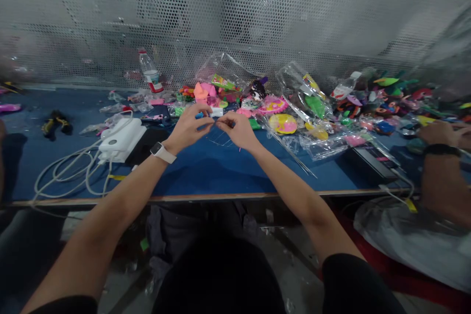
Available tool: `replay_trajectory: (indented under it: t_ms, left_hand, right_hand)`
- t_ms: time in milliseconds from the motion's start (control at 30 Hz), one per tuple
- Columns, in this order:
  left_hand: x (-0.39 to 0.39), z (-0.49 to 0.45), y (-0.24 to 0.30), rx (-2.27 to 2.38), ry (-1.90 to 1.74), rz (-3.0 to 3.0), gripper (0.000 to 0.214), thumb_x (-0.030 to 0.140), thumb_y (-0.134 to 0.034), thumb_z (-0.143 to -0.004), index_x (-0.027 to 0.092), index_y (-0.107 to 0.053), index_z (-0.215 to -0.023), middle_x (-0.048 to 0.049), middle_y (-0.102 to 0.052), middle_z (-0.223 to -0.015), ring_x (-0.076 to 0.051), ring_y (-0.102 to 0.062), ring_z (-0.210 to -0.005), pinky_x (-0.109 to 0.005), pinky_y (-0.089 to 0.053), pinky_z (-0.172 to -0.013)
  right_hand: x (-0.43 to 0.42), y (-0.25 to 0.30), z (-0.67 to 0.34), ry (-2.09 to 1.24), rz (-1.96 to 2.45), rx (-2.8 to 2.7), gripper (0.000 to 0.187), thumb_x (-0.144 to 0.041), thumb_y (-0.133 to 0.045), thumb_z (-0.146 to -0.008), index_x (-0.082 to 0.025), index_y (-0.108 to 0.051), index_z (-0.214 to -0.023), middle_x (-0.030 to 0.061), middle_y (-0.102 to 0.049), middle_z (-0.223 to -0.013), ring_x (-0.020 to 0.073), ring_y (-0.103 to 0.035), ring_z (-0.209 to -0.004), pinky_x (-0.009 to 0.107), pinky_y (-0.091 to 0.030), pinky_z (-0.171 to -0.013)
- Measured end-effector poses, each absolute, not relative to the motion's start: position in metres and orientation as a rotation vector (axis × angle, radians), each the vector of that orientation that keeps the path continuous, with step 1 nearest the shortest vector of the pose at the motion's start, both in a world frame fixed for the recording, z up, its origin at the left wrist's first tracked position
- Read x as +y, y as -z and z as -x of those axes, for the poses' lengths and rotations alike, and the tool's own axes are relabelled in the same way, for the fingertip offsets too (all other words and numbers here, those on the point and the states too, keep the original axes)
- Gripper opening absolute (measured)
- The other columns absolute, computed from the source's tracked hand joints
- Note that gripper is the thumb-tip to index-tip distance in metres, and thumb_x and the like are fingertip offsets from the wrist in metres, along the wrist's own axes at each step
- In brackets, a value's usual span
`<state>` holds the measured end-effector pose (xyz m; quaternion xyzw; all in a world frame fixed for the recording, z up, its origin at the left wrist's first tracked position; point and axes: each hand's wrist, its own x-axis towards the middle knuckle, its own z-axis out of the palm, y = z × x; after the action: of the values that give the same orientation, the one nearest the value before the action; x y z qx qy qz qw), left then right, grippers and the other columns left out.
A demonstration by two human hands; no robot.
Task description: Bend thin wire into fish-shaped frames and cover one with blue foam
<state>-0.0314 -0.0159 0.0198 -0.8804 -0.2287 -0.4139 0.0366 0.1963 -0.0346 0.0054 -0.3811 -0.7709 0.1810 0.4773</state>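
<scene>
Fingertips of the left hand (pixel 191 125) and right hand (pixel 237 130) nearly meet above the bench (pixel 206 171), curled close; whether either pinches anything, I cannot tell. A blue piece (pixel 199 115) shows at the left hand's fingers, partly covered, and faint strands (pixel 221 138) lie just below, too fine to identify. Behind, toys (pixel 205 92) and clear wrappers (pixel 312 100) crowd up to the mesh (pixel 235 19), their overlaps hard to separate. A bottle (pixel 152 78) stands left; a charger (pixel 119 140) and looped cable (pixel 55 176) flank the left forearm. Rods (pixel 294 154) slant beyond the right forearm. The co-worker's hand (pixel 437 135) is blurred near the right edge.
</scene>
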Motion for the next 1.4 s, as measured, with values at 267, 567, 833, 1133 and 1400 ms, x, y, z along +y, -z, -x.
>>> replay_trajectory:
  t_ms: [267,567,833,1133,1400]
  left_hand:
    - [-0.021,0.025,-0.017,-0.772,1.181,2.642,0.012,0.029,-0.066,-0.103,0.027,-0.076,-0.098,-0.0094,-0.066,-0.137,-0.031,-0.064,-0.121,-0.059,-0.049,-0.109]
    - [-0.008,0.025,-0.01,-0.77,1.376,2.908,0.012,0.034,-0.079,-0.096,0.024,-0.078,-0.092,-0.0099,-0.062,-0.139,-0.026,-0.063,-0.12,-0.054,-0.055,-0.11]
    - [-0.008,0.028,-0.011,-0.722,1.151,2.919,0.007,0.028,-0.069,-0.102,0.022,-0.072,-0.1,-0.0124,-0.06,-0.143,-0.029,-0.06,-0.129,-0.058,-0.048,-0.118]
    - [-0.021,0.02,-0.016,-0.776,0.98,2.674,0.018,0.022,-0.053,-0.108,0.022,-0.07,-0.116,-0.0161,-0.063,-0.142,-0.037,-0.059,-0.136,-0.063,-0.041,-0.12]
    - [-0.026,0.014,-0.016,-0.811,1.042,2.616,0.029,0.015,-0.047,-0.108,0.023,-0.067,-0.127,-0.0135,-0.068,-0.139,-0.033,-0.06,-0.139,-0.061,-0.038,-0.126]
  right_hand:
    - [-0.032,-0.006,-0.205,-0.209,0.975,-1.986,0.016,-0.03,-0.07,-0.105,-0.02,-0.076,-0.094,0.0042,-0.07,-0.089,0.0195,-0.059,-0.079,0.035,-0.046,-0.075]
    - [-0.039,-0.019,-0.219,0.432,0.815,-2.411,0.032,-0.028,-0.049,-0.117,-0.022,-0.078,-0.105,0.0092,-0.072,-0.1,0.0266,-0.061,-0.102,0.04,-0.048,-0.083]
    - [-0.038,-0.008,-0.21,0.262,0.929,-2.301,0.015,-0.029,-0.066,-0.11,-0.021,-0.076,-0.103,0.009,-0.071,-0.1,0.0271,-0.062,-0.101,0.038,-0.047,-0.082]
    - [-0.034,-0.008,-0.202,-0.258,0.98,-1.981,0.01,-0.02,-0.075,-0.098,-0.02,-0.075,-0.087,0.0023,-0.069,-0.085,0.0189,-0.056,-0.075,0.035,-0.043,-0.074]
    - [-0.03,-0.005,-0.198,-0.77,0.929,-1.721,0.031,-0.048,-0.079,-0.09,-0.019,-0.076,-0.082,-0.0005,-0.062,-0.068,0.0139,-0.046,-0.061,0.031,-0.035,-0.058]
